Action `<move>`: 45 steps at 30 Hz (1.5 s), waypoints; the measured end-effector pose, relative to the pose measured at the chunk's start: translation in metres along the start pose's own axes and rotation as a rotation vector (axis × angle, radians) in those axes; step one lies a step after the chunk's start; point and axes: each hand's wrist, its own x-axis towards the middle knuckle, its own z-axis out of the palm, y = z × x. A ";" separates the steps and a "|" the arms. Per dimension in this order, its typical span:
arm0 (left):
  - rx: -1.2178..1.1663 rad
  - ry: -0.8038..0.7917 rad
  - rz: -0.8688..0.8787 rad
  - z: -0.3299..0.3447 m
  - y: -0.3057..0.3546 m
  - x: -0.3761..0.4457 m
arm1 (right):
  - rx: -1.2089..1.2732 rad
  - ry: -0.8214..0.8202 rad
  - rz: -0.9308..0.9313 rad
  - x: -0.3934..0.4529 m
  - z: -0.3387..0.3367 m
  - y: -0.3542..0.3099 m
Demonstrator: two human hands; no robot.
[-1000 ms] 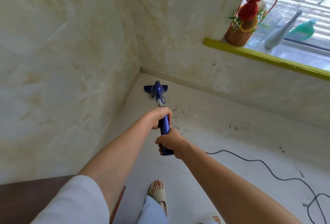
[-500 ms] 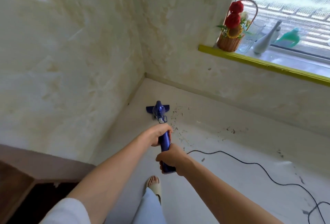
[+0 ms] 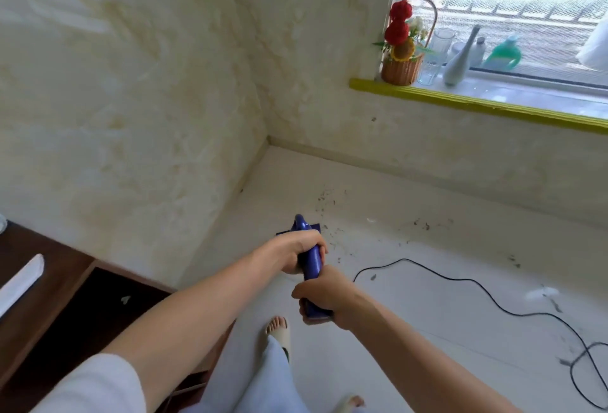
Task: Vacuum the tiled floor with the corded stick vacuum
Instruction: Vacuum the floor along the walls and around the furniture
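You gripped the blue stick vacuum [image 3: 312,261] with both fists, left hand [image 3: 297,249] ahead of right hand [image 3: 324,294], debris [image 3: 329,202] beyond it.

Glossy blue plastic is shining on the vacuum [image 3: 312,263]; the pale tiled floor [image 3: 427,307] is looking smooth, the basket [image 3: 400,72] woven wicker.
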 end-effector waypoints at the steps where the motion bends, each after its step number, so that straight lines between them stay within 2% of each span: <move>1: 0.017 -0.001 -0.004 -0.006 0.000 -0.001 | 0.052 -0.016 -0.010 -0.002 0.007 -0.002; 11: 0.144 -0.037 -0.060 -0.099 0.043 0.000 | 0.295 0.042 -0.013 0.045 0.099 -0.060; 19: 0.217 -0.056 -0.067 -0.140 0.086 0.035 | 0.318 0.121 -0.014 0.094 0.121 -0.104; 25: 0.275 -0.056 -0.048 -0.152 0.116 0.067 | 0.290 0.210 0.010 0.136 0.120 -0.129; 34: 0.165 -0.091 0.045 -0.151 0.157 0.111 | 0.144 0.336 0.069 0.186 0.087 -0.162; 39: 0.120 -0.116 0.075 -0.143 0.155 0.123 | 0.091 0.339 0.115 0.190 0.075 -0.158; 45: 0.149 -0.104 0.087 -0.134 0.144 0.110 | 0.073 0.307 0.080 0.168 0.072 -0.149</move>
